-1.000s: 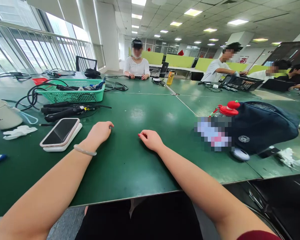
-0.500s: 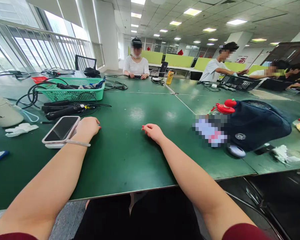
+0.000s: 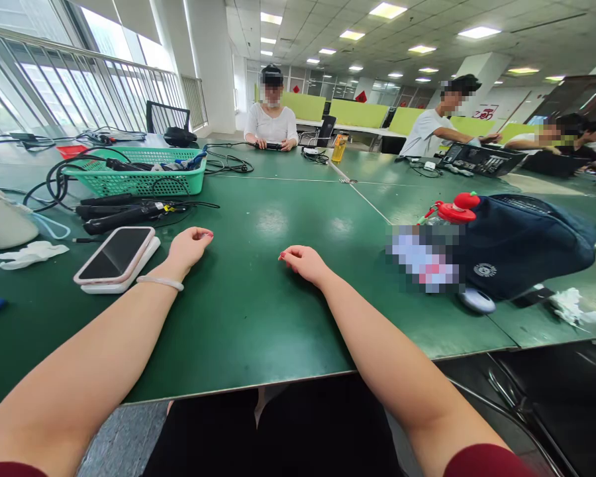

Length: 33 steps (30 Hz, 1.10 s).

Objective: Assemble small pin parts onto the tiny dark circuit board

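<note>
My left hand (image 3: pixel 189 250) is over the green table (image 3: pixel 248 318), its thumb and fingers pressed together in a pinch. Whatever it may hold is too small or hidden to name. A pale bracelet (image 3: pixel 159 283) circles that wrist. Just left of it lies a phone in a pink case (image 3: pixel 116 253), on top of a white flat box (image 3: pixel 122 285). Farther right, my right hand (image 3: pixel 305 264) has its fingers curled closed, the tips pointing left. I cannot make out anything in it. Bare tabletop separates the two hands.
A green basket (image 3: pixel 179 182) of cables and black-handled tools (image 3: pixel 122 215) stand back left. To the right are a dark blue bag (image 3: pixel 531 252), a red-lidded bottle (image 3: pixel 457 211), a mouse (image 3: pixel 477 301) and crumpled tissue (image 3: pixel 573 306). Several people sit or stand beyond.
My left hand has moved right, away from the phone's edge, and turned so its pinched fingertips show. My right hand has barely moved. The view has shifted slightly.
</note>
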{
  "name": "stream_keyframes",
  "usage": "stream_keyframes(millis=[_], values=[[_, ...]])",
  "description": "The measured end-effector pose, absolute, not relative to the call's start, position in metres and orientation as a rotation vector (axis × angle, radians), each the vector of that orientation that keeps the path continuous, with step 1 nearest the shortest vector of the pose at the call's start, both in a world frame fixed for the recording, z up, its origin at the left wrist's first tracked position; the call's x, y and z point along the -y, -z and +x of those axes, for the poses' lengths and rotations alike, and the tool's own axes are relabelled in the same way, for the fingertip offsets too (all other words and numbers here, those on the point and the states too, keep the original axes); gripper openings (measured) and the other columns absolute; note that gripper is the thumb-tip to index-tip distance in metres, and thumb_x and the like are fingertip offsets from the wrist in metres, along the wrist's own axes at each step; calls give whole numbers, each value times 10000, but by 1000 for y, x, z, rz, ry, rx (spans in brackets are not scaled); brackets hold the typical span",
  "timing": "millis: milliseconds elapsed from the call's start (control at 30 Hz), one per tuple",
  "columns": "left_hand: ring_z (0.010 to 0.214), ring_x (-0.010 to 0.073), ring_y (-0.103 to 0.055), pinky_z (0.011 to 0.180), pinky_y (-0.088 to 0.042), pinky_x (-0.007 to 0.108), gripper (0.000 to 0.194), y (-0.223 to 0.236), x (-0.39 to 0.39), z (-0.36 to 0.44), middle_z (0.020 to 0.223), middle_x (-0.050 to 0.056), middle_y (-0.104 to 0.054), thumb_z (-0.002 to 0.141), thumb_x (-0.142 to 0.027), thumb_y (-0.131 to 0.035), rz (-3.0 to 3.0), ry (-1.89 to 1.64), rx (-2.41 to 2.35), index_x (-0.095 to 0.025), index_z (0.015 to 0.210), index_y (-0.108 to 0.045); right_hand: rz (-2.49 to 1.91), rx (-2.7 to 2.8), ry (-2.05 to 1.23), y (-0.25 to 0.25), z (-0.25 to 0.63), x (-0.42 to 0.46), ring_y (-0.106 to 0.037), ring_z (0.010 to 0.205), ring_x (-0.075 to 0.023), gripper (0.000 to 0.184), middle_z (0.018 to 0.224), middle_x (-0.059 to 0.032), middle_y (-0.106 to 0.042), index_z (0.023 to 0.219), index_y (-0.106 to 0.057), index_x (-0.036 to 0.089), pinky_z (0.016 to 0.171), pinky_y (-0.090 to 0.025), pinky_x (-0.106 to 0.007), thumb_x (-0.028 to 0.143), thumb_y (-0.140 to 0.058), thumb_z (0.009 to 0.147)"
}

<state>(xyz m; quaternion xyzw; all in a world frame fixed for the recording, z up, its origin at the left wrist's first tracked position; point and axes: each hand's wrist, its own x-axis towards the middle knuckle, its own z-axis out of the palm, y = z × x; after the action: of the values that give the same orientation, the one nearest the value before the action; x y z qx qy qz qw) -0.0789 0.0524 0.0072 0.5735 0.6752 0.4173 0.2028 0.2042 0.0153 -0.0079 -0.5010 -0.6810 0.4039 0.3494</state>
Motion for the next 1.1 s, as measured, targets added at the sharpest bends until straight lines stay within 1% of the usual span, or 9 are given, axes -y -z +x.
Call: stream_keyframes(millis=[67, 133, 200, 300, 433, 600, 767, 933, 1100], values=[[717, 141, -548, 678, -408, 251, 318, -6, -44, -56, 837, 52, -651, 667, -367, -626, 1521, -1237, -1639, -132, 879, -648, -1344, 1903, -913, 7, 202, -14, -451, 562, -73, 268, 661, 29, -560, 796, -644, 176, 578, -366, -217, 423, -542, 772], [720, 136, -545, 696, -415, 260, 370, -9, -31, -30, 832, 47, -645, 638, -412, -672, 1544, -1169, -1380, -135, 881, -644, -1362, 2046, -795, 5, 200, -12, -491, 621, -84, 251, 736, 22, -596, 888, -654, 198, 614, -378, -224, 398, -596, 749], [695, 129, -535, 682, -414, 266, 401, -14, -16, -11, 805, 34, -636, 646, -448, -682, 1611, -1040, -1171, -148, 910, -647, -1368, 2175, -659, 2, 197, -9, -519, 684, -99, 367, 823, 14, -613, 1019, -639, 228, 651, -392, -234, 412, -664, 702], [707, 129, -536, 699, -414, 280, 387, -22, 0, 3, 834, 28, -632, 668, -444, -687, 1636, -964, -1061, -169, 938, -652, -1369, 2303, -486, -1, 193, -4, -550, 791, -131, 467, 908, -21, -613, 1108, -619, 224, 721, -410, -256, 453, -672, 704], [835, 148, -553, 787, -410, 295, 347, -22, 8, 5, 896, 36, -630, 679, -394, -706, 1390, -975, -973, -177, 945, -652, -1342, 2390, -376, -3, 190, 1, -563, 813, -144, 464, 939, -39, -603, 1099, -635, 231, 719, -414, -258, 512, -634, 731], [891, 146, -559, 891, -390, 325, 292, -19, 7, 7, 869, 33, -623, 690, -328, -723, 1163, -928, -779, -171, 925, -650, -1336, 2386, -401, -2, 189, 0, -557, 784, -126, 309, 888, -25, -608, 992, -671, 231, 692, -402, -239, 425, -653, 752], [898, 143, -544, 871, -402, 327, 269, -21, 5, 2, 906, 32, -601, 704, -297, -718, 1167, -987, -834, -178, 938, -659, -1296, 2356, -450, -3, 190, -1, -543, 744, -111, 94, 793, -10, -623, 820, -690, 204, 691, -387, -232, 261, -622, 788], [833, 143, -558, 838, -418, 342, 302, -24, 10, 3, 845, 35, -614, 702, -327, -717, 1133, -837, -794, -172, 953, -651, -1309, 2259, -548, -6, 193, 1, -515, 683, -96, 95, 765, 3, -631, 783, -677, 195, 656, -374, -226, 237, -592, 789], [772, 135, -561, 698, -427, 285, 318, -26, 9, 6, 898, 53, -649, 713, -378, -687, 1307, -914, -967, -168, 948, -649, -1304, 2133, -760, -7, 195, 2, -494, 626, -82, 114, 762, 14, -624, 793, -662, 188, 631, -389, -220, 263, -579, 771]])
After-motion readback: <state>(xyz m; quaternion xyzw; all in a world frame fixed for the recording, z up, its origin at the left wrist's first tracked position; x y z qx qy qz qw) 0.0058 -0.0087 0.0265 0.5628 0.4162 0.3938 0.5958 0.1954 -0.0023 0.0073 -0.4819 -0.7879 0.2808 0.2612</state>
